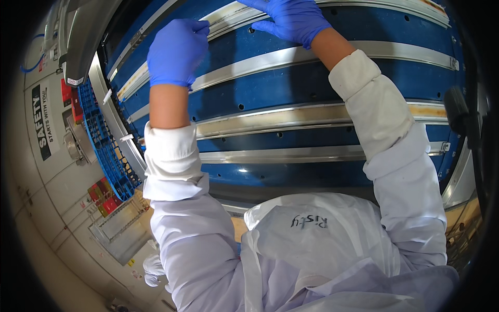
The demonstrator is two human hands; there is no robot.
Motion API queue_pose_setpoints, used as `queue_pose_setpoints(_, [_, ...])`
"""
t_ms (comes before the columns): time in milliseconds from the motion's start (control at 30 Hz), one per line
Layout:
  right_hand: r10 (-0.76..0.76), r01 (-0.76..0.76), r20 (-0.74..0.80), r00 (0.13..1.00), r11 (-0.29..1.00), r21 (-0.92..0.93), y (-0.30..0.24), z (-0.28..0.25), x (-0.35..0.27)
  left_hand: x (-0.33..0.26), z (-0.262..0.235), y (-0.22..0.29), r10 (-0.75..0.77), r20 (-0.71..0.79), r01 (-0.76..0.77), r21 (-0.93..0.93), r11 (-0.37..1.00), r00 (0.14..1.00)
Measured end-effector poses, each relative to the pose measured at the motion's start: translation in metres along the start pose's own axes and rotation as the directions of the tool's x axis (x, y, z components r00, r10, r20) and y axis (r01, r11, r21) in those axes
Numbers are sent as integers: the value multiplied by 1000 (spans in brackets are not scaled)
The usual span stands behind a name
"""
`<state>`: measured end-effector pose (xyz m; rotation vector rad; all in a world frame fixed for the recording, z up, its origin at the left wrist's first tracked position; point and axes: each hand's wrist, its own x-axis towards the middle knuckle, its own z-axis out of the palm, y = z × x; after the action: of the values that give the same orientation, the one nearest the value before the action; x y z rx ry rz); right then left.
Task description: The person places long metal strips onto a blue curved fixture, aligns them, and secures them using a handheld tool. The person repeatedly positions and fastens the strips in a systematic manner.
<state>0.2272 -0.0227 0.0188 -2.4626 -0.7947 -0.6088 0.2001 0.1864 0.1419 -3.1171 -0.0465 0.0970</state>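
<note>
My left hand [178,54], in a blue glove, is closed with its fingers curled and turned away from me. Whatever it may hold is hidden. It is next to a metal rail [228,20] on a blue panel [280,78] dotted with small holes. Across the same rail reaches my right hand [292,21], also blue-gloved, its fingers stretched out to the left and the thumb apart. The top of that hand is cut off by the picture's edge. Nearer to me, another rail [275,117] with a yellowish-brown stained strip runs across the panel.
Blue plastic lattice [106,143] stands beyond the panel's left side. A grey metal housing [86,36] rises at the upper left. A dark post-like part [457,112] is at the right. Another person in white [153,268] is at the lower left.
</note>
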Motion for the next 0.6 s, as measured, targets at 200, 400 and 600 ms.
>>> queue_pose_setpoints(200, [-7, 5, 29, 1000, 999, 46, 2, -1, 0, 2, 8, 15, -13, 16, 12, 49, 999, 1000])
queue_pose_setpoints(400, [-24, 24, -9, 1000, 1000, -1, 3, 4, -1, 0, 4, 25, -33, 20, 33, 0, 999, 999])
queue_pose_setpoints(600, [11, -12, 14, 1000, 1000, 24, 6, 2, -2, 6, 3, 23, 10, 29, -9, -49, 999, 1000])
